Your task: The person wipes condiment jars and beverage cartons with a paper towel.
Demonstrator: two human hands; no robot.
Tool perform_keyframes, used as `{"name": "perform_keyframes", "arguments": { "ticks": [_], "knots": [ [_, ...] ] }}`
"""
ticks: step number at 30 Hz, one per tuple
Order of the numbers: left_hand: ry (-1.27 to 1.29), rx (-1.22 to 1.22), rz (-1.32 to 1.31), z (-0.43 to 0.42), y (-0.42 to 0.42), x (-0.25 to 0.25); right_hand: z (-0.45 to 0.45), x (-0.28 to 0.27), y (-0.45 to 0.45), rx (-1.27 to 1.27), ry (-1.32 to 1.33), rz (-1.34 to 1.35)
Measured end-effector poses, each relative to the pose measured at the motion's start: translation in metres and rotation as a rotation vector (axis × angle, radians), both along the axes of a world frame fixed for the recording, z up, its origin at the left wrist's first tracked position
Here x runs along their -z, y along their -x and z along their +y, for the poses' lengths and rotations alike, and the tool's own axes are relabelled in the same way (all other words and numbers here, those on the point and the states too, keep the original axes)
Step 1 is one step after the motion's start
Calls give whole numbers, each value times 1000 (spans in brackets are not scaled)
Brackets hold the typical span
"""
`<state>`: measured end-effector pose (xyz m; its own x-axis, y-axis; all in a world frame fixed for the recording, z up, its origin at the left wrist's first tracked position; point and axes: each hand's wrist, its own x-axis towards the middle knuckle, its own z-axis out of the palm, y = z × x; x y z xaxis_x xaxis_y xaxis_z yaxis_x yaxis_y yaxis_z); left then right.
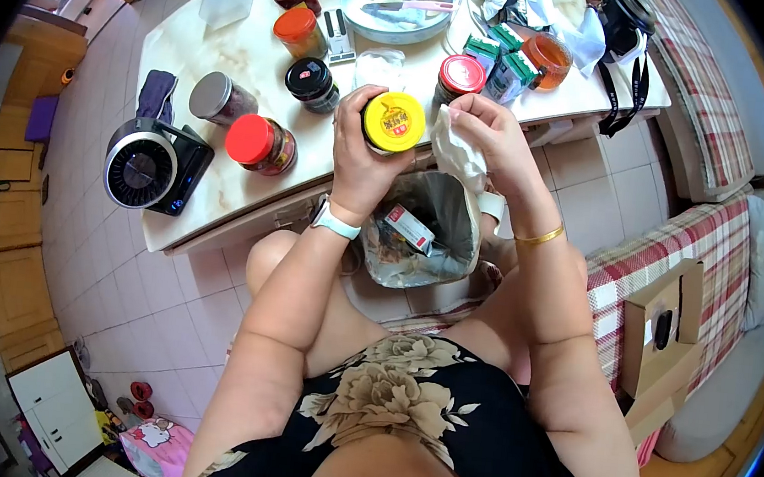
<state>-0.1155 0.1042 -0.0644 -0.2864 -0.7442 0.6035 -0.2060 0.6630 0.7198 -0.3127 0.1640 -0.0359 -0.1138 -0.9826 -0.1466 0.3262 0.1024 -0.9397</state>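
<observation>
My left hand [359,158] is wrapped round a jar with a yellow lid [394,122], held upright near the table's front edge; the lid hides most of its body. In my right hand [491,134] a crumpled white tissue [457,155] is pinched and hangs down beside the jar. Just behind that hand stands a jar with a red and white lid [461,75]. To the left of my left hand are a black-lidded jar [312,85] and a red-lidded jar [262,144]. Below both hands, a lined trash bin [425,266] holds a small box [409,229] and other litter.
On the marble-look table [206,61] are a grey-lidded jar [222,99], an orange-lidded jar [300,34], a blue-rimmed bowl [349,5] with a knife [409,6], green packets [511,74] and a black fan-like device [155,166]. A cardboard box [662,334] rests on the sofa at right.
</observation>
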Motion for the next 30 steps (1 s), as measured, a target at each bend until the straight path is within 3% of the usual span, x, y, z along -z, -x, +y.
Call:
{"name": "perform_keyframes", "arguments": {
  "ticks": [8, 13, 19, 26, 30],
  "knots": [
    [-38, -31, -2, -1, -5, 0, 1, 10, 14, -171, 50, -528],
    [-65, -11, 22, 0, -3, 2, 2, 5, 12, -186, 53, -478],
    [72, -36, -112, 4, 0, -7, 2, -4, -15, 77, 113, 245],
    [124, -14, -109, 6, 5, -3, -3, 4, -17, 102, 84, 541],
    [69, -52, -67, 4, 4, 2, 4, 2, -25, -44, 12, 518]
  ]
}}
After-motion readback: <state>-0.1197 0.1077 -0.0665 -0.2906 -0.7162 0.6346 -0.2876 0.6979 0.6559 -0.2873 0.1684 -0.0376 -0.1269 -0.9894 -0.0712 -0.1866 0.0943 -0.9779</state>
